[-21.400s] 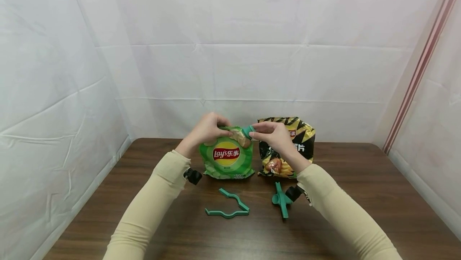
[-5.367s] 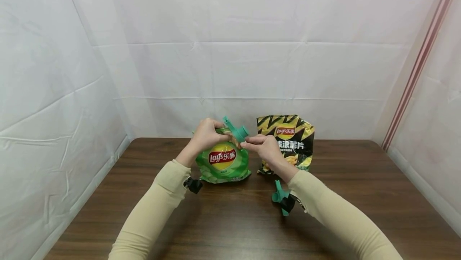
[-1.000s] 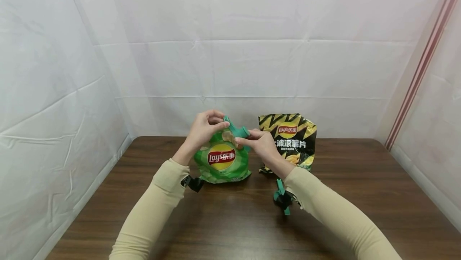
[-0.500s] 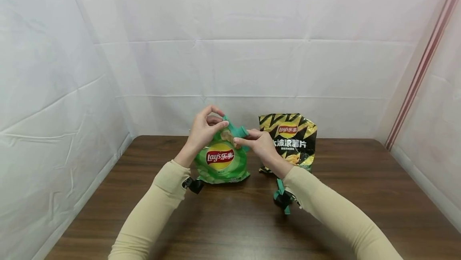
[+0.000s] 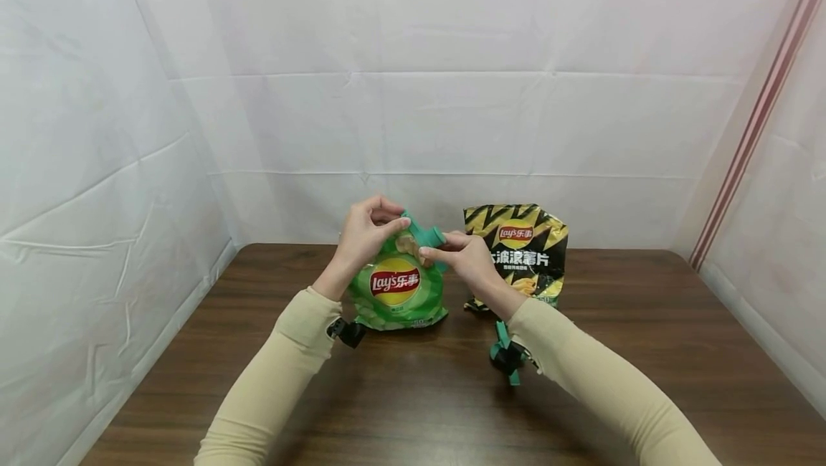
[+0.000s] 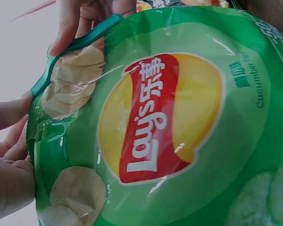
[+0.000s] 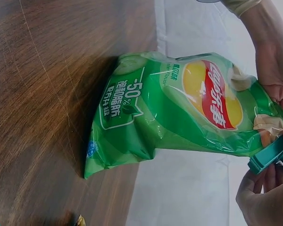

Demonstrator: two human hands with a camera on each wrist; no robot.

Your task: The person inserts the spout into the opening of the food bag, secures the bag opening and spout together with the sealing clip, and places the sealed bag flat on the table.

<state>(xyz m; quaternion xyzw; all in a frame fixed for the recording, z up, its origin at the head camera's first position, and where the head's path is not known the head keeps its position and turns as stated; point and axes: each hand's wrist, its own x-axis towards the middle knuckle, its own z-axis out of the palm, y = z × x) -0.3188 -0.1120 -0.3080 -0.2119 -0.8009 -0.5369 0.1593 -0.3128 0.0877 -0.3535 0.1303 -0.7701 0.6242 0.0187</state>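
A green Lay's chip bag (image 5: 393, 312) stands upright on the table. Across its upper right corner runs a green bag clip (image 5: 413, 224) with a round spout (image 5: 431, 237). My left hand (image 5: 363, 236) pinches the clip's upper end, its thumb in front. My right hand (image 5: 474, 263) pinches the lower end by the spout. In the left wrist view the clip (image 6: 92, 35) lies along the bag's edge; whether it is fastened I cannot tell. The right wrist view shows the clip's end (image 7: 266, 157) just above the right fingers (image 7: 249, 186).
To the right a black and yellow Lay's bag (image 5: 525, 244) stands upright. In front of it, a second green clip (image 5: 501, 337) lies on the wooden table (image 5: 400, 394), partly hidden by the right wrist camera. White sheeting (image 5: 445, 122) rises behind the table.
The unfolded clip that lay at the table's front left is gone from there, and a long clip now spans the bag's corner. My left hand has moved from bag to clip end.
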